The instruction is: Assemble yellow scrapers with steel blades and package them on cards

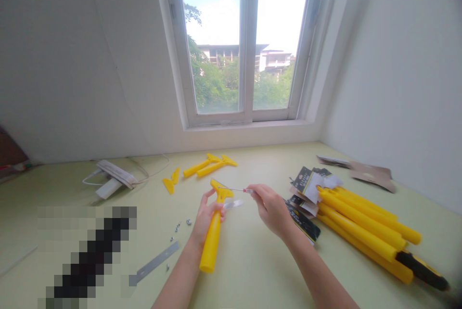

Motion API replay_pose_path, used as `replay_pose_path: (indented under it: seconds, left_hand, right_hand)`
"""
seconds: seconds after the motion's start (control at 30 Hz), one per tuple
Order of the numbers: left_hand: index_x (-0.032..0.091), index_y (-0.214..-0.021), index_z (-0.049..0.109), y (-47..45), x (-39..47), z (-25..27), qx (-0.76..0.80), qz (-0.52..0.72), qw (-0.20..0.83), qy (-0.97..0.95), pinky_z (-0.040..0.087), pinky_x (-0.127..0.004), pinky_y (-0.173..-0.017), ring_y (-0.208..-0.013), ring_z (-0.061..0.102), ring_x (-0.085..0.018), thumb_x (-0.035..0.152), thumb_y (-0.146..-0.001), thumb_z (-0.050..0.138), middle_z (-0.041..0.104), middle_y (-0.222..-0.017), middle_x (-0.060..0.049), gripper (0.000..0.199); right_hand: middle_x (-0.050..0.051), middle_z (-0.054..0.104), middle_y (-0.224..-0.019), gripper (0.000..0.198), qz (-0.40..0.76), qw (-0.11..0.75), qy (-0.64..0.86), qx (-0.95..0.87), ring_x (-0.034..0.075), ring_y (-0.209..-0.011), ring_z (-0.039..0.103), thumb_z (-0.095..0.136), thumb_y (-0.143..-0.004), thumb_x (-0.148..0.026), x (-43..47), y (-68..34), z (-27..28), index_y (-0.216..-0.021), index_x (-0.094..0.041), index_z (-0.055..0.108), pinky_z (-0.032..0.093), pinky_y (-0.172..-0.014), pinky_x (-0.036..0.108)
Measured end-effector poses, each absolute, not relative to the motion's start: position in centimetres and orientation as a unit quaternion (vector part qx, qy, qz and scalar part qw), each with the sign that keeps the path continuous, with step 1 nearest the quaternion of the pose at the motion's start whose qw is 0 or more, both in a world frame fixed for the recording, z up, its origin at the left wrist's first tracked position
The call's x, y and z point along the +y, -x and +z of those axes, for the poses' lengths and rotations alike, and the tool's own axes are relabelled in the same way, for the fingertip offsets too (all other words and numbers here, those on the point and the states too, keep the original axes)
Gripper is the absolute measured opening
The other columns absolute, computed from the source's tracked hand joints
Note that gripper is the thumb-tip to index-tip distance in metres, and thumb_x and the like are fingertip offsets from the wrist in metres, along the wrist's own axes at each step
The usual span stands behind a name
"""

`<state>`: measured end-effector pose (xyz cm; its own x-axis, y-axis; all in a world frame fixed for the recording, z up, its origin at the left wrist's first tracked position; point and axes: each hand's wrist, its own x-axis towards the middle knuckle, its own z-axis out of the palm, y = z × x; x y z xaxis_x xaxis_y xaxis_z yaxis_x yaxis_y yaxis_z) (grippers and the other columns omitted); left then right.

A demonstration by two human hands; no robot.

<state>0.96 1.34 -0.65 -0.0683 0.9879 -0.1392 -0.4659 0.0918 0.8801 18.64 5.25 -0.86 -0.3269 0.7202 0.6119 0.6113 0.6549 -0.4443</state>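
Note:
My left hand (208,212) is wrapped round a yellow scraper (212,241) just below its head, the thick handle pointing down toward me. In my right hand (270,207) is a slim screwdriver (236,189), its shaft reaching left to the scraper's head. Whether the tip sits in a screw is too small to tell. Beside my left fingers lies a small clear strip (234,204). Several small screws and nuts (176,228) are scattered left of my left hand, near a flat grey metal blade (158,262).
Two yellow scrapers (209,167) and small yellow head pieces (170,182) lie toward the window. Packaged yellow scrapers (364,222) with black cards are piled at right, near brown packaging (372,176). A white power strip (116,174) with cables sits back left. A pixelated dark patch covers the lower left.

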Motion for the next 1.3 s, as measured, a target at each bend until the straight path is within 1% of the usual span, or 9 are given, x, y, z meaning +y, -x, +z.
replay_pose_path:
  seconds: [0.13, 0.3, 0.57, 0.73, 0.87, 1.0, 1.13, 1.3]
  left_hand:
    - [0.022, -0.111, 0.033, -0.99, 1.33, -0.61, 0.427, 0.598, 0.599, -0.32, 0.033, -0.019, -0.047, -0.042, 0.043, -0.007, 0.017, -0.06, 0.054, 0.046, -0.048, 0.008, 0.055]
    - [0.02, -0.107, 0.035, -0.98, 1.42, -0.67, 0.424, 0.602, 0.593, -0.326, 0.031, -0.019, -0.045, -0.041, 0.043, -0.008, 0.016, -0.058, 0.055, 0.048, -0.049, 0.008, 0.054]
    - [0.021, -0.109, 0.033, -0.98, 1.34, -0.5, 0.427, 0.593, 0.596, -0.332, 0.031, -0.018, -0.045, -0.041, 0.042, -0.007, 0.017, -0.058, 0.054, 0.048, -0.049, 0.008, 0.055]
    - [0.021, -0.108, 0.034, -1.02, 1.3, -0.5, 0.427, 0.592, 0.593, -0.341, 0.032, -0.018, -0.046, -0.041, 0.043, -0.007, 0.016, -0.06, 0.053, 0.048, -0.049, 0.008, 0.052]
    - [0.022, -0.104, 0.036, -0.95, 1.74, -0.92, 0.427, 0.59, 0.599, -0.334, 0.03, -0.019, -0.043, -0.039, 0.042, -0.006, 0.016, -0.056, 0.058, 0.051, -0.054, 0.007, 0.052]
    - [0.023, -0.105, 0.035, -0.85, 2.15, -1.25, 0.429, 0.58, 0.611, -0.327, 0.031, -0.019, -0.041, -0.039, 0.042, -0.007, 0.016, -0.054, 0.059, 0.053, -0.057, 0.007, 0.056]
    - [0.022, -0.106, 0.035, -0.87, 1.96, -1.16, 0.425, 0.583, 0.608, -0.331, 0.031, -0.019, -0.043, -0.04, 0.042, -0.006, 0.017, -0.055, 0.057, 0.051, -0.055, 0.007, 0.056]
    - [0.021, -0.11, 0.033, -0.86, 1.95, -1.23, 0.424, 0.584, 0.604, -0.338, 0.031, -0.018, -0.043, -0.04, 0.042, -0.008, 0.018, -0.056, 0.056, 0.046, -0.045, 0.009, 0.059]
  right_hand:
    - [0.004, 0.061, -0.091, 0.022, 0.07, 0.403, 0.414, -0.813, 0.016, -0.084, 0.055, 0.037, -0.082, -0.013, 5.26, -18.68, -0.87, -0.093, -0.022, 0.054, 0.042, -0.074, 0.028]
    - [0.004, 0.061, -0.089, 0.022, 0.068, 0.413, 0.411, -0.81, 0.016, -0.083, 0.055, 0.037, -0.082, -0.014, 5.27, -18.67, -0.72, -0.092, -0.021, 0.055, 0.043, -0.073, 0.028]
    - [0.004, 0.061, -0.089, 0.021, 0.072, 0.417, 0.414, -0.806, 0.017, -0.083, 0.055, 0.037, -0.082, -0.015, 5.22, -18.75, -0.62, -0.091, -0.022, 0.055, 0.042, -0.073, 0.029]
    - [0.004, 0.061, -0.091, 0.021, 0.095, 0.411, 0.423, -0.802, 0.016, -0.085, 0.055, 0.037, -0.084, -0.018, 5.27, -18.84, -0.62, -0.091, -0.022, 0.056, 0.042, -0.075, 0.028]
    - [0.003, 0.062, -0.091, 0.021, 0.113, 0.409, 0.428, -0.798, 0.016, -0.085, 0.055, 0.036, -0.084, -0.02, 5.35, -18.96, -0.61, -0.091, -0.022, 0.056, 0.041, -0.075, 0.029]
    - [0.003, 0.062, -0.09, 0.022, 0.124, 0.417, 0.432, -0.79, 0.016, -0.084, 0.055, 0.036, -0.084, -0.021, 5.32, -19.0, -0.49, -0.089, -0.021, 0.057, 0.041, -0.075, 0.029]
    - [0.003, 0.063, -0.088, 0.022, 0.141, 0.438, 0.416, -0.784, 0.016, -0.083, 0.056, 0.036, -0.084, -0.023, 5.24, -19.05, -0.23, -0.087, -0.021, 0.058, 0.042, -0.074, 0.028]
    - [0.003, 0.063, -0.086, 0.022, 0.149, 0.446, 0.422, -0.775, 0.016, -0.082, 0.056, 0.037, -0.084, -0.025, 5.37, -19.31, -0.09, -0.087, -0.02, 0.057, 0.041, -0.073, 0.027]
